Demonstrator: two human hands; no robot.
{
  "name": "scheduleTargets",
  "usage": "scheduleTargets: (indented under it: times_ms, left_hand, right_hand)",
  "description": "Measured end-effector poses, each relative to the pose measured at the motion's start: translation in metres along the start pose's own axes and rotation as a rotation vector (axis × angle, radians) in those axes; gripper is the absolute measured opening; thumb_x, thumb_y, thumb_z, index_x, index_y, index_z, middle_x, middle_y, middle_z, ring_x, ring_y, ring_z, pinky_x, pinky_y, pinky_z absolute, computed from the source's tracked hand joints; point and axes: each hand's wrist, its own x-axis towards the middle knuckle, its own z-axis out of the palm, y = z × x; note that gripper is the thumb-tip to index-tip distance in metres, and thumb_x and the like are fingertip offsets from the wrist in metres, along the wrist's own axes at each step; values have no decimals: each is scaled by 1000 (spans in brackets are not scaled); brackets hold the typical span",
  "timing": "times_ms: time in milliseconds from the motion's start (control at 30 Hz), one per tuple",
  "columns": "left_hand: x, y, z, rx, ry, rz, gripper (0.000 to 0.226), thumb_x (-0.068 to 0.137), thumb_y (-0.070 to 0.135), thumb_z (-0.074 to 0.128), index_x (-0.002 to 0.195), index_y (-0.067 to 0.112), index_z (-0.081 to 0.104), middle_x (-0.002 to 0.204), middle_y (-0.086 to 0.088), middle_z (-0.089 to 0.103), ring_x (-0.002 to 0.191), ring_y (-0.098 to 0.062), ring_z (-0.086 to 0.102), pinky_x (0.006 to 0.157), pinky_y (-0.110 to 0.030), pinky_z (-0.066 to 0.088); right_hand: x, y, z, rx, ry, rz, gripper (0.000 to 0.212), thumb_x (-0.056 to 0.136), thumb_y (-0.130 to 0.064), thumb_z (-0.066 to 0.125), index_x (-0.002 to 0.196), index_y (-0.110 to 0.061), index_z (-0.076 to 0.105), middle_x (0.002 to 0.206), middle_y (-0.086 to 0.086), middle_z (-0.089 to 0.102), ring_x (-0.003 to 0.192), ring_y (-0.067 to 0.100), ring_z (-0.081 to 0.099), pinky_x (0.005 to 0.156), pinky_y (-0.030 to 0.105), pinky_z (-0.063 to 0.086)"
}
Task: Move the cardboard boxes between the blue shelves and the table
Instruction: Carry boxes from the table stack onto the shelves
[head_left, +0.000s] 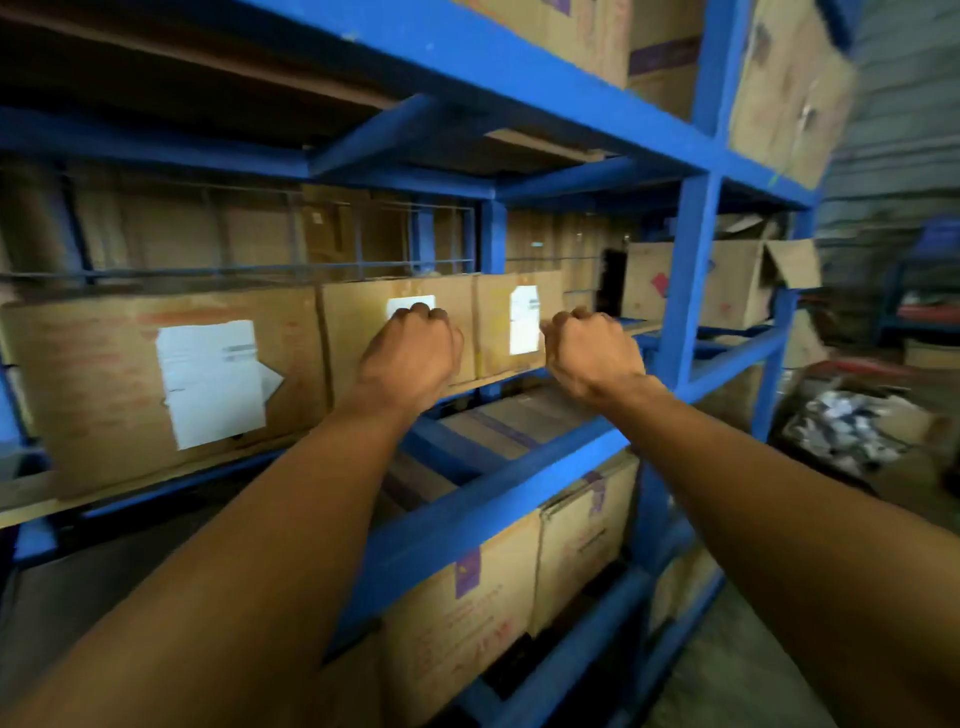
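The blue shelves (693, 291) fill the view. On the middle shelf board three cardboard boxes stand in a row: a large one (98, 384) at the left, a middle one (353, 343), and a narrow one (493, 317), each with a white label. My left hand (410, 348) is curled into a fist in front of the middle box, partly covering its label. My right hand (589, 353) is also a fist, just right of the narrow box. Neither hand holds anything; contact with the boxes is unclear.
More cardboard boxes sit on the lower shelf (467, 603) and the top shelf (592, 36). An open-flapped box (732, 280) stands in the bay to the right. A wire mesh (311, 244) backs the shelf. A box of crumpled scraps (841, 426) lies on the floor at the right.
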Motion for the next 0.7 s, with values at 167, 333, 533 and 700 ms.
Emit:
scheduleTargets:
  times_ms: [167, 333, 533, 700]
  left_hand:
    - [43, 97, -20, 11, 200, 229, 47, 84, 15, 20, 86, 4, 66, 77, -14, 63, 70, -30, 61, 53, -31, 43]
    - [84, 205, -64, -407, 294, 263, 13, 87, 8, 60, 79, 0, 66, 73, -18, 64, 66, -36, 64, 54, -35, 51]
    - [118, 345, -122, -745, 477, 436, 24, 94, 14, 51, 83, -3, 64, 79, -22, 62, 71, -40, 62, 57, -41, 50]
    - [118, 448, -184, -963, 587, 658, 26, 94, 13, 50, 74, -1, 61, 71, -20, 58, 66, -38, 60, 54, -39, 50]
  right_hand:
    - [-30, 103, -48, -147, 38, 168, 41, 103, -33, 31, 112, -6, 61, 116, 21, 60, 107, 44, 58, 85, 46, 46]
    - [-69, 204, -107, -306, 69, 330, 41, 103, -32, 31, 112, -7, 62, 117, 24, 60, 109, 44, 56, 87, 47, 45]
    - [-136, 303, -200, -570, 118, 529, 36, 100, -28, 35, 109, -11, 65, 112, 20, 61, 106, 41, 58, 87, 46, 49]
    - [-213, 340, -282, -786, 132, 728, 32, 100, -27, 37, 110, -11, 63, 112, 22, 60, 105, 42, 59, 82, 45, 48]
